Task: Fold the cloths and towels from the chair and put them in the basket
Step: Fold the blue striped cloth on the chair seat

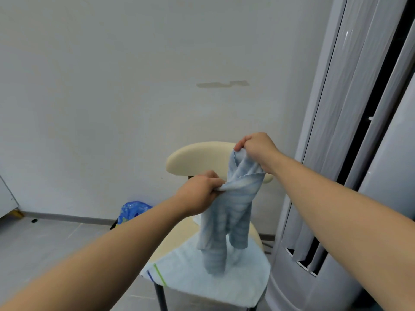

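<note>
A pale blue striped cloth [231,212] hangs bunched in the air above the cream chair [197,160]. My right hand [258,149] pinches its top edge, higher and to the right. My left hand [202,191] grips a fold of the same cloth lower down on the left. The cloth's lower end dangles onto a light blue towel [202,277] with a green and a blue stripe, spread flat over the chair seat. No basket is in view.
A tall grey floor-standing air conditioner [350,153] stands close to the chair on the right. A blue plastic bag [132,209] lies on the grey tiled floor by the wall, left of the chair. White furniture shows at the far left edge.
</note>
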Action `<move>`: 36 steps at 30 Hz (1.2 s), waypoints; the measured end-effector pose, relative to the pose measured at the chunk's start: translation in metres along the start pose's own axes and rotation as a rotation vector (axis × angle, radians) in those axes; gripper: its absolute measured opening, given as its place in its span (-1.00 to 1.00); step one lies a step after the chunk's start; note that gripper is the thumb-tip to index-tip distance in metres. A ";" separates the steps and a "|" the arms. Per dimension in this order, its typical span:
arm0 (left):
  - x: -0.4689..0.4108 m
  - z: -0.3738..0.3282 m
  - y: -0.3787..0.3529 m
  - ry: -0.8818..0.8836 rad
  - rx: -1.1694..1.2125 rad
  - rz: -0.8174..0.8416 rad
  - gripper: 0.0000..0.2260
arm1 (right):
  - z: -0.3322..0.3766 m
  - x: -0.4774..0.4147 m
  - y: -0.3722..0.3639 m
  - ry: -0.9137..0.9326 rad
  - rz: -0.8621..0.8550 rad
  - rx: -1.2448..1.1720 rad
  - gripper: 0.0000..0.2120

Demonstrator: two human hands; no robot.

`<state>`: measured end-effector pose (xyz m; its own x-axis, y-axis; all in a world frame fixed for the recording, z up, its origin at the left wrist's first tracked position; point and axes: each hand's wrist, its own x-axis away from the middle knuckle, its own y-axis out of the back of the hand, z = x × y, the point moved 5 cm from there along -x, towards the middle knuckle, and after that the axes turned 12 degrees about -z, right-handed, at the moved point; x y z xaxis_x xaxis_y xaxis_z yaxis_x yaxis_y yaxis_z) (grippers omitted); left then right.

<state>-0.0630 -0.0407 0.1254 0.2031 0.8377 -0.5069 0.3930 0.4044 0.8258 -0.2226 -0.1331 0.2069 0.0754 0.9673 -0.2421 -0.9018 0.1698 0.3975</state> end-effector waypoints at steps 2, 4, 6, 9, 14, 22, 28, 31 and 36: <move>0.000 -0.002 0.000 0.000 -0.013 -0.046 -0.86 | 0.005 0.004 -0.003 0.083 0.058 0.050 -0.70; 0.000 -0.003 0.001 0.024 -0.019 -0.088 -0.82 | 0.008 0.008 -0.007 0.173 0.122 0.125 -0.68; 0.001 -0.006 0.002 0.040 -0.020 -0.123 -0.73 | 0.010 0.011 -0.011 0.276 0.166 0.211 -0.67; 0.002 -0.014 0.003 0.033 -0.062 -0.141 -0.66 | 0.015 0.014 -0.014 0.371 0.164 0.319 -0.68; 0.003 -0.021 0.001 0.007 -0.176 -0.119 -0.62 | 0.023 0.021 -0.018 0.442 0.156 0.506 -0.80; 0.003 -0.018 -0.003 -0.001 -0.311 -0.086 -0.54 | 0.023 0.022 -0.015 0.393 0.104 0.632 -0.69; 0.003 -0.012 0.001 0.079 -0.369 -0.078 -0.62 | 0.024 0.025 -0.013 0.419 0.066 0.716 -0.57; 0.004 -0.005 0.004 0.155 -0.383 -0.088 -0.82 | 0.022 0.024 -0.012 0.448 0.062 0.781 -0.54; 0.002 -0.004 0.012 0.102 -0.506 -0.087 -0.86 | 0.015 0.020 -0.011 0.476 0.031 0.868 -0.62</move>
<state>-0.0616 -0.0327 0.1351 0.0906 0.8146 -0.5729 -0.0833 0.5794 0.8108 -0.2045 -0.1128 0.2108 -0.2933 0.8294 -0.4755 -0.2617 0.4087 0.8743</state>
